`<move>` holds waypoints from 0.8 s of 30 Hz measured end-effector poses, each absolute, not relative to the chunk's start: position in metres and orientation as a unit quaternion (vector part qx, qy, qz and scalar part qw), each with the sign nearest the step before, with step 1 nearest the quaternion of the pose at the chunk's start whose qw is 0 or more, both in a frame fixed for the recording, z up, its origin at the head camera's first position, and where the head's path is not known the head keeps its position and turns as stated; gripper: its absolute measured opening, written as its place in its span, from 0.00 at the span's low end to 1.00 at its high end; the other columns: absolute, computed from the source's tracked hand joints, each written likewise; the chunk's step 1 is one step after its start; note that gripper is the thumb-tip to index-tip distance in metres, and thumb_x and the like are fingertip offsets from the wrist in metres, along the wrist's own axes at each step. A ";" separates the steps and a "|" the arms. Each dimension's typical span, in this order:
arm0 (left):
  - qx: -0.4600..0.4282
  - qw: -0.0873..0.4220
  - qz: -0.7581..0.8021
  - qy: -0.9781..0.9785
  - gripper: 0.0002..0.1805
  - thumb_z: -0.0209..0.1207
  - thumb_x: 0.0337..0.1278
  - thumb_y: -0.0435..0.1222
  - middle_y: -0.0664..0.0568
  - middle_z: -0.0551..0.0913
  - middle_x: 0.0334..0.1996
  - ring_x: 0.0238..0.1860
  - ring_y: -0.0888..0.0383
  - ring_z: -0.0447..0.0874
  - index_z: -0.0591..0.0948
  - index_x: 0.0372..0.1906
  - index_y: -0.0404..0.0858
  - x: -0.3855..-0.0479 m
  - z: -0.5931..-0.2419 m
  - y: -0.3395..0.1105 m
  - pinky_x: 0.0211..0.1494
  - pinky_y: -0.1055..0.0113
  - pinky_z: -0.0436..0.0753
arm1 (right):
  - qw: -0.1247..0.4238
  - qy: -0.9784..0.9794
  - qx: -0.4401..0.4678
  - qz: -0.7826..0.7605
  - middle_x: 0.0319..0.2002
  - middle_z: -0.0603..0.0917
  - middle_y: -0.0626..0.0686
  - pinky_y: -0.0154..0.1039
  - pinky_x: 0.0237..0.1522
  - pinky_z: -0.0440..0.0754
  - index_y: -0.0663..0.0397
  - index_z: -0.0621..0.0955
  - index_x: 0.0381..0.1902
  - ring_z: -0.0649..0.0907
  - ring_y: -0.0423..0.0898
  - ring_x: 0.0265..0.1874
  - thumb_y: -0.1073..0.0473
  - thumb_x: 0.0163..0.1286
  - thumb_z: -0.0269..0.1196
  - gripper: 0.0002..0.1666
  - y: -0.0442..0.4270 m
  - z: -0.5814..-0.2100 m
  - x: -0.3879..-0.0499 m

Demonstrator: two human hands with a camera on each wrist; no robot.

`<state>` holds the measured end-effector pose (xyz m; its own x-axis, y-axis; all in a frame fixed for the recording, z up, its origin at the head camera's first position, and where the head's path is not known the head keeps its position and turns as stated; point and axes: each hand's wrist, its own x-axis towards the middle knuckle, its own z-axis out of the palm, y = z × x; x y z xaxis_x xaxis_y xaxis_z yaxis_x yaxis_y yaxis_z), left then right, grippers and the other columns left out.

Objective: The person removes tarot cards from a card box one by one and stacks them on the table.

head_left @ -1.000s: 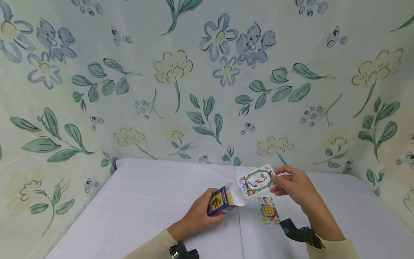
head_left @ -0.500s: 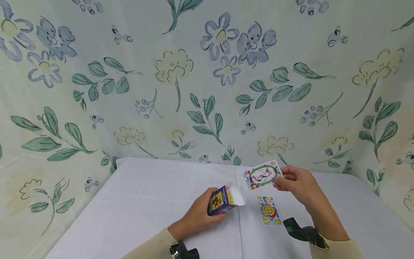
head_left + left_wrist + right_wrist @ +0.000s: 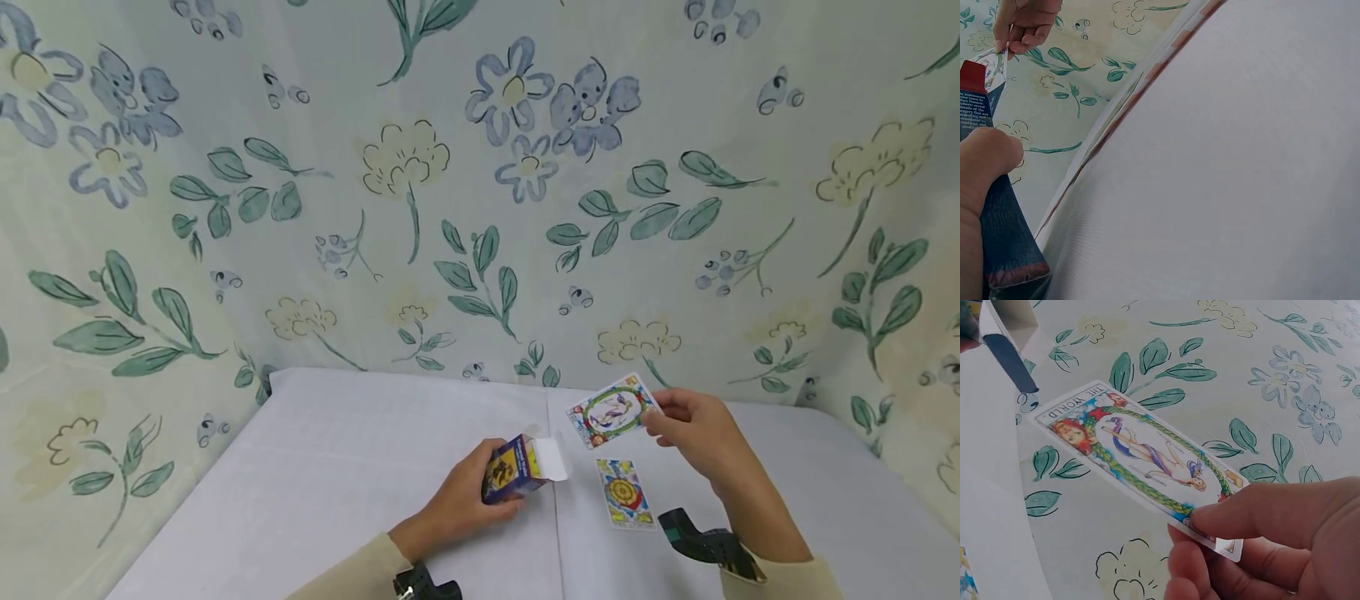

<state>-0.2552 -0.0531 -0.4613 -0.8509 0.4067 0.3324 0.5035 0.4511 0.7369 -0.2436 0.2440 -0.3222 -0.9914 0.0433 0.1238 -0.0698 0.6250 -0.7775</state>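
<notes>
My left hand [image 3: 468,500] grips a dark blue card box [image 3: 512,471] above the table, its white flap standing open toward the right. Yellow shows just inside the box mouth. In the left wrist view my thumb lies along the side of the box [image 3: 1013,231]. Between thumb and fingers, my right hand [image 3: 697,429] pinches a tarot card [image 3: 613,410] by one end. "THE WORLD" is printed on the card [image 3: 1147,450], with a figure inside a green wreath. A second tarot card [image 3: 626,493], with a round wheel-like picture, lies on the table just below the held one.
A white cloth covers the table [image 3: 360,467], with a crease running down its middle. Behind it and at both sides hangs a curtain [image 3: 315,208] with flowers and leaves. Each wrist carries a black camera mount [image 3: 705,537].
My right hand has moved a little to the right with the tarot card, away from the box's mouth. The left hand and the card on the table have stayed in place.
</notes>
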 end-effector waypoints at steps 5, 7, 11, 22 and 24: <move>-0.271 0.052 -0.455 -0.847 0.39 0.68 0.50 0.50 0.60 0.73 0.53 0.50 0.65 0.73 0.63 0.65 0.49 -0.254 -0.462 -0.053 0.54 0.68 0.76 | 0.073 -0.900 0.004 0.429 0.47 0.82 0.63 0.44 0.44 0.81 0.66 0.75 0.56 0.80 0.53 0.40 0.56 0.69 0.59 0.23 0.247 -0.325 -0.243; -0.271 0.051 -0.457 -0.845 0.38 0.68 0.50 0.49 0.60 0.73 0.53 0.50 0.65 0.73 0.63 0.65 0.50 -0.254 -0.463 -0.053 0.54 0.67 0.76 | 0.075 -0.898 0.006 0.433 0.47 0.82 0.63 0.44 0.44 0.81 0.66 0.75 0.56 0.80 0.53 0.40 0.56 0.70 0.59 0.23 0.248 -0.325 -0.243; -0.266 0.047 -0.461 -0.845 0.39 0.68 0.50 0.49 0.60 0.73 0.53 0.50 0.65 0.73 0.63 0.65 0.49 -0.254 -0.465 -0.052 0.54 0.67 0.76 | 0.071 -0.898 0.005 0.434 0.46 0.82 0.62 0.41 0.42 0.81 0.66 0.75 0.55 0.79 0.53 0.39 0.56 0.69 0.60 0.23 0.249 -0.326 -0.244; -0.263 0.048 -0.458 -0.848 0.39 0.69 0.50 0.49 0.60 0.73 0.53 0.51 0.65 0.73 0.63 0.66 0.48 -0.253 -0.460 -0.051 0.55 0.67 0.75 | 0.053 -0.912 -0.005 0.406 0.46 0.80 0.64 0.40 0.39 0.80 0.69 0.74 0.54 0.78 0.54 0.40 0.54 0.70 0.59 0.24 0.259 -0.333 -0.247; -0.262 0.048 -0.456 -0.850 0.39 0.69 0.50 0.49 0.60 0.73 0.53 0.50 0.66 0.73 0.63 0.66 0.48 -0.253 -0.459 -0.052 0.55 0.68 0.76 | 0.054 -0.913 -0.005 0.404 0.46 0.81 0.64 0.40 0.39 0.80 0.68 0.75 0.53 0.78 0.54 0.41 0.54 0.70 0.58 0.23 0.258 -0.333 -0.247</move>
